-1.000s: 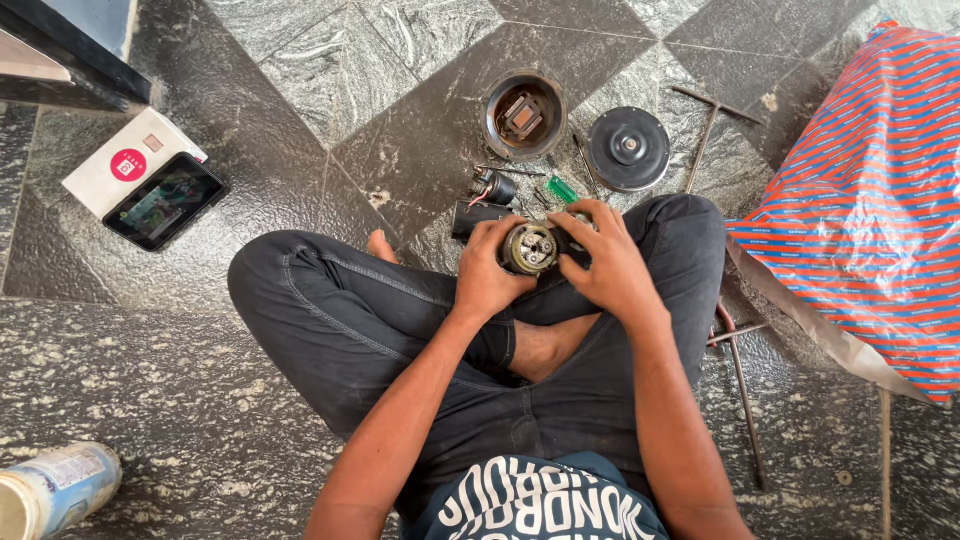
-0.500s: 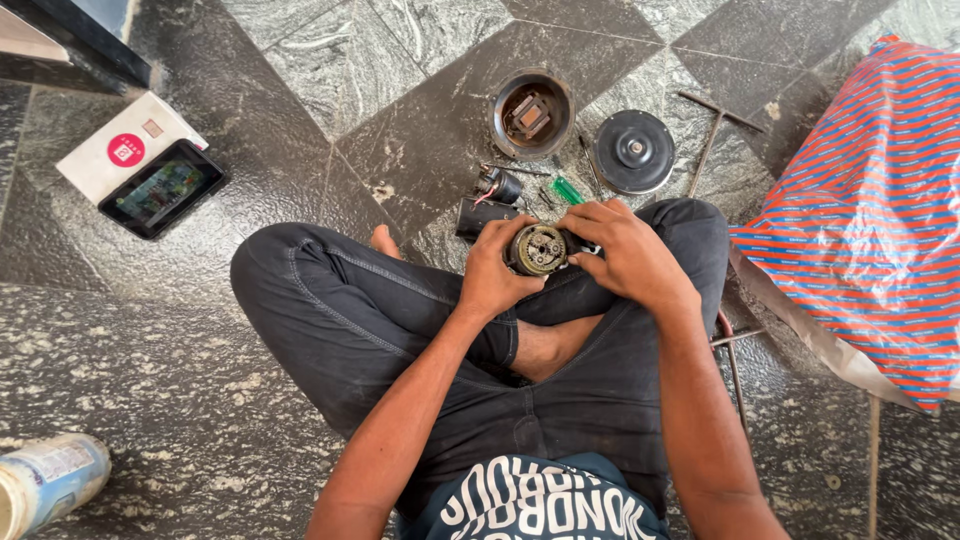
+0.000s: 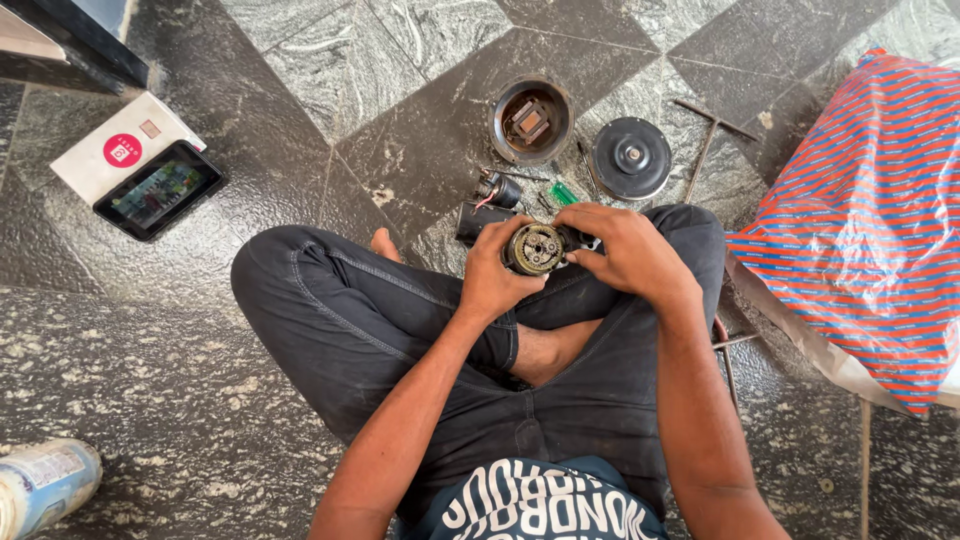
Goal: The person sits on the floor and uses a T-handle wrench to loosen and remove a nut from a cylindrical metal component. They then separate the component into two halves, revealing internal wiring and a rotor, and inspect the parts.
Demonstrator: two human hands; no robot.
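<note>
I sit cross-legged on a stone floor. A round metal motor part (image 3: 536,248) with brass-coloured windings is held over my lap between both hands. My left hand (image 3: 495,275) grips its left side. My right hand (image 3: 630,250) wraps its right side, fingers over the top edge. Just beyond my hands lie a small black cylinder (image 3: 500,190), a black block (image 3: 476,222) and a green-handled tool (image 3: 563,192).
A round housing (image 3: 530,120) with a brown inside and a dark round cover (image 3: 631,158) lie on the floor ahead. A red-and-blue striped bag (image 3: 860,220) is at right, thin metal rods (image 3: 705,150) beside it. A phone (image 3: 160,190) on a white box (image 3: 105,150) is at left, a can (image 3: 40,485) at lower left.
My hands stay on the motor part with only small finger shifts. The view has moved slightly, nothing else differs.
</note>
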